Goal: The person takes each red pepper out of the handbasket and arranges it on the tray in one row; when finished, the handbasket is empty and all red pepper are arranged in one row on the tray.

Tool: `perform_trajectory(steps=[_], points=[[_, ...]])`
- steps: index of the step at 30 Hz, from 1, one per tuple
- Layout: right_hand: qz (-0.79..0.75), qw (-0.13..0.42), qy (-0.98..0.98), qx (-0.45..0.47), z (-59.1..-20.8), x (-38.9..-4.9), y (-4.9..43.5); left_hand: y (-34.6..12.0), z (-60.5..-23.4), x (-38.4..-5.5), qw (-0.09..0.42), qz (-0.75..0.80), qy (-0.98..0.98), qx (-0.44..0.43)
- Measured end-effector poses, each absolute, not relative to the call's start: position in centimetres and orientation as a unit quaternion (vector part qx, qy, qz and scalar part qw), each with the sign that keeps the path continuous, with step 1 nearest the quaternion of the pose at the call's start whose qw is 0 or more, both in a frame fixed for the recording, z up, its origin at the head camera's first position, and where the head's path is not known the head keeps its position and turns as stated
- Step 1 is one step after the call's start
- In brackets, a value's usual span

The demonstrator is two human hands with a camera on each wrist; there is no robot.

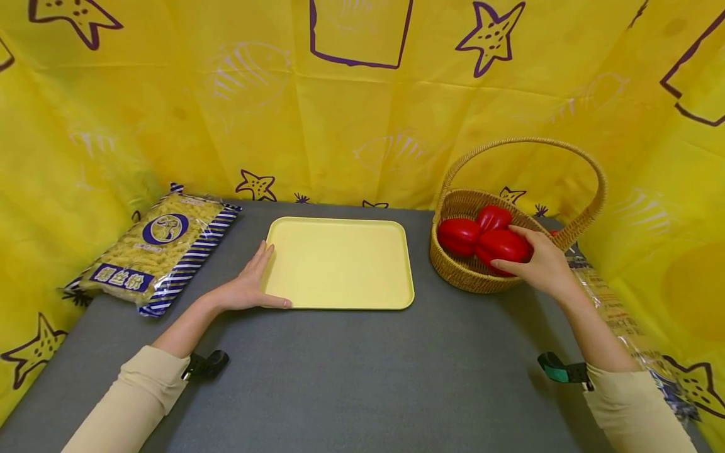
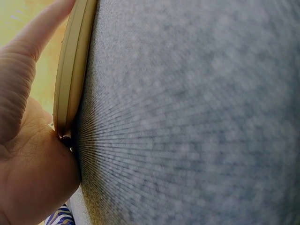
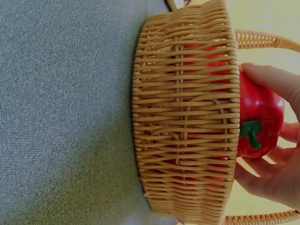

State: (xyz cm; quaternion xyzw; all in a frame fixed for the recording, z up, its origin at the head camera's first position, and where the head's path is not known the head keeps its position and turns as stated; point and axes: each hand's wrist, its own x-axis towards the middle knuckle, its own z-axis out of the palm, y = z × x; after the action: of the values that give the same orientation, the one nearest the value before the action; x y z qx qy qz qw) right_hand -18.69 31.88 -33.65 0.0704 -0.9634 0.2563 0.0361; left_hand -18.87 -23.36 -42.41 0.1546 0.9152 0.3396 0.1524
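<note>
A pale yellow tray [image 1: 340, 264] lies flat on the table. My left hand [image 1: 249, 283] spreads around its near left corner, thumb along the front edge and straight fingers at the left edge. In the left wrist view, the tray's rim [image 2: 72, 70] sits between thumb and palm. To the right, my right hand [image 1: 540, 261] reaches into a wicker basket [image 1: 472, 283] and grips a red bell pepper [image 1: 504, 245] between thumb and fingers. The right wrist view shows this pepper's green stem [image 3: 252, 133] just above the basket rim. Two more red peppers [image 1: 459, 236] lie beside it.
A bag of spiral pasta [image 1: 158, 245] lies at the left. The basket's tall handle [image 1: 521, 141] arches over the peppers. Clear plastic packaging [image 1: 612, 314] lies along the right edge, partly behind my right arm. A yellow patterned cloth [image 1: 362, 126] hangs around the grey table [image 1: 362, 377].
</note>
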Motion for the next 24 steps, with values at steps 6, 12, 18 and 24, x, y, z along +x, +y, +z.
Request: perform_trajectory(steps=[6, 12, 18, 24], points=[[0.256, 0.047, -0.963, 0.071, -33.5, -18.7, 31.6, -23.3, -42.2, -18.8, 0.151, 0.342, 0.914, 0.157], [0.267, 0.061, -0.96, 0.064, -33.1, -18.5, 30.7, -23.2, -42.3, -18.8, 0.15, 0.338, 0.916, 0.156], [0.287, 0.065, -0.954, 0.051, -32.9, -18.3, 29.7, -23.3, -42.3, -18.7, 0.149, 0.344, 0.914, 0.158], [0.296, 0.076, -0.951, 0.046, -32.8, -18.2, 28.9, -23.3, -42.2, -18.7, 0.151, 0.343, 0.913, 0.157]])
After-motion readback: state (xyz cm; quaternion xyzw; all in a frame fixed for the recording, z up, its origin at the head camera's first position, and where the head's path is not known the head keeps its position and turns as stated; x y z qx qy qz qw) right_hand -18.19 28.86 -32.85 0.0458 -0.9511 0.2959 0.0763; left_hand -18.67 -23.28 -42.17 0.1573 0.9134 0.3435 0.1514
